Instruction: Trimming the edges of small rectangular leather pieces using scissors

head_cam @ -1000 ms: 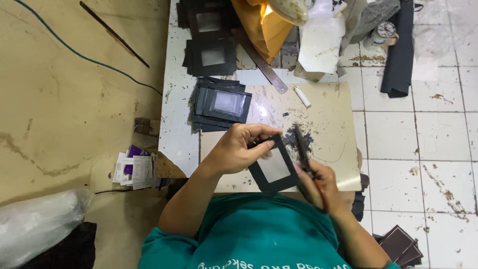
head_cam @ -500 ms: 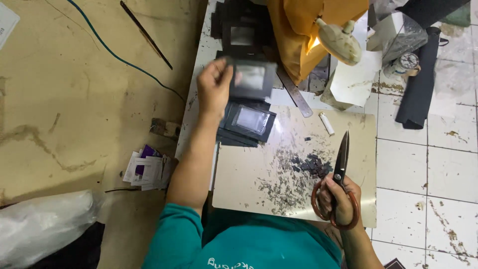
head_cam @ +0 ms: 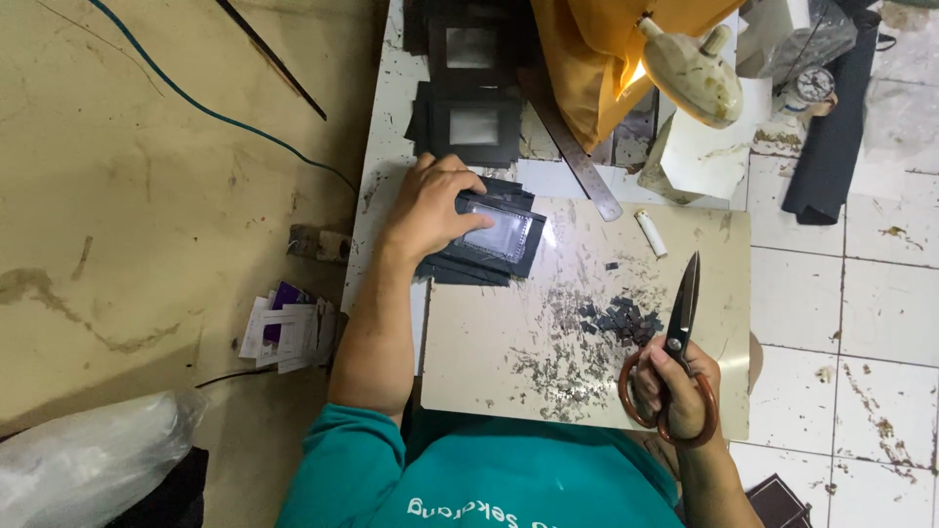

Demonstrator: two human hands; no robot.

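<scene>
Black frames with clear windows sit in a loose pile (head_cam: pixel 479 249) near the left edge of the tabletop (head_cam: pixel 391 147), and the left hand (head_cam: pixel 430 205) lies flat on top of that pile, fingers spread and curling over the uppermost piece; the right hand (head_cam: pixel 675 386) is well apart from it, down by the near right corner of a beige cutting board (head_cam: pixel 489 332), fingers clamped through the brown loops of a pair of scissors (head_cam: pixel 675 342), blades together and pointing away from the body; dark offcuts (head_cam: pixel 616 321) lie scattered on the board just beside the blades; two more black frames (head_cam: pixel 469 122) rest farther up the tabletop; a metal ruler (head_cam: pixel 577 161) runs slantwise beyond the pile, with a white lighter (head_cam: pixel 650 233) lying near its end.
</scene>
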